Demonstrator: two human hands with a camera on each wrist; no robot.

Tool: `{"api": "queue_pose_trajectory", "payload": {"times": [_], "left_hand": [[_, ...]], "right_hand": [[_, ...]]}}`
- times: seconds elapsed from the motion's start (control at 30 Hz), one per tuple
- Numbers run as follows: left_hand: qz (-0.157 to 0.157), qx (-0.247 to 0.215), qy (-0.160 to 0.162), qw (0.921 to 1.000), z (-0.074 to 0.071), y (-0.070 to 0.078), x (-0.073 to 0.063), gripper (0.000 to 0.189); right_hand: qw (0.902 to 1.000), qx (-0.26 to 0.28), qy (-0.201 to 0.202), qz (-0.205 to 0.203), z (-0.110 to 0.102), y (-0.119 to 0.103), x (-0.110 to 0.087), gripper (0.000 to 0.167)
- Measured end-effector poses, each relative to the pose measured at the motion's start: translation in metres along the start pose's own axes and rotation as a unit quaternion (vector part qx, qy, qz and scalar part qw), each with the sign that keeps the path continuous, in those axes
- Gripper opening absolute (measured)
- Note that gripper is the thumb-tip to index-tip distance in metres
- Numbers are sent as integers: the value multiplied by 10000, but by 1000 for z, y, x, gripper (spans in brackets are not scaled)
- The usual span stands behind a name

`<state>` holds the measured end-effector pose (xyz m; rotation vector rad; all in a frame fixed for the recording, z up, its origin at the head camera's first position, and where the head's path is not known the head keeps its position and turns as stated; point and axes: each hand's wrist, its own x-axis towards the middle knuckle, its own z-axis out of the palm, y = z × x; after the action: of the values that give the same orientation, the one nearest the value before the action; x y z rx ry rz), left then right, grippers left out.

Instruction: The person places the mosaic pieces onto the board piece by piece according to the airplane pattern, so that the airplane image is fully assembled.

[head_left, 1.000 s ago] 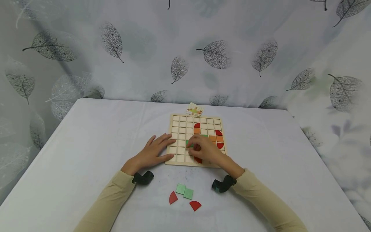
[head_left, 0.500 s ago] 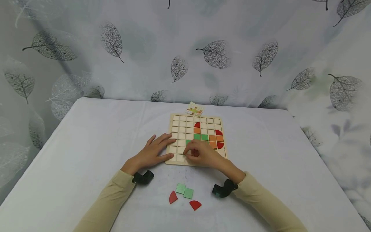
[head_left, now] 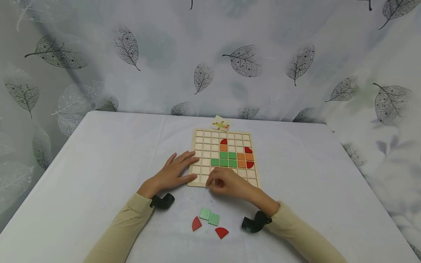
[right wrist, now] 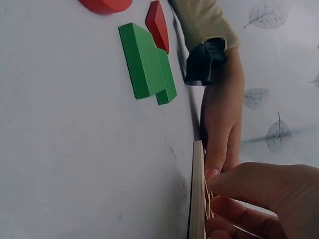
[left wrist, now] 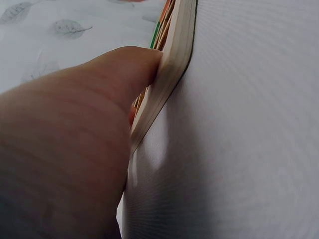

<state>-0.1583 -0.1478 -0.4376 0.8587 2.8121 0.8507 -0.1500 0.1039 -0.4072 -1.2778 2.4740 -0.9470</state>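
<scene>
A wooden grid board (head_left: 201,171) lies on the table with green squares (head_left: 224,162), orange squares (head_left: 241,156) and red quarter-round pieces (head_left: 248,150) set in its cells. My left hand (head_left: 171,171) rests on the board's left edge, fingers spread over it; the left wrist view shows the thumb (left wrist: 134,67) on the rim. Over the board's lower edge hovers my right hand (head_left: 230,182), fingers loosely bent, no piece visible between them. It covers some lower cells. In the right wrist view its thumb (right wrist: 249,181) is near the board's edge (right wrist: 197,184).
Two loose green squares (head_left: 213,219) and two red quarter-round pieces (head_left: 222,233) lie on the white table in front of the board. A small pattern card (head_left: 221,124) lies behind the board. Leaf-printed cloth hangs behind the table.
My right hand has drawn back from the middle of the board toward its near edge, uncovering green squares in the grid. The left hand has stayed in place.
</scene>
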Motion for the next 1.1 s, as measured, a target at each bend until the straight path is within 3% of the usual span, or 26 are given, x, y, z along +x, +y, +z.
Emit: {"api": "queue_pose_trajectory", "payload": {"times": [0.13,0.33,0.47,0.7,0.8,1.1], "left_hand": [[14,21,26,10000,0,1,0,57],[37,25,52,10000,0,1,0,57],[30,8,12,10000,0,2,-1,58],[2,29,-18,10000,-1,2,-1,58],[1,38,-13,10000,-1,2,-1,58],[13,35,43,10000,-1,3,-1,58]], "right_hand": [[9994,158,-216,-235,3,-4,-3,8],[9982,242,-540,-62,6,-11,-5,10],[9960,350,-810,-154,9,-11,-5,12],[9864,523,-1539,-243,11,-15,-7,31],[9843,526,-1657,-310,10,-16,-7,35],[9835,549,-1648,-512,10,-14,-6,22]]}}
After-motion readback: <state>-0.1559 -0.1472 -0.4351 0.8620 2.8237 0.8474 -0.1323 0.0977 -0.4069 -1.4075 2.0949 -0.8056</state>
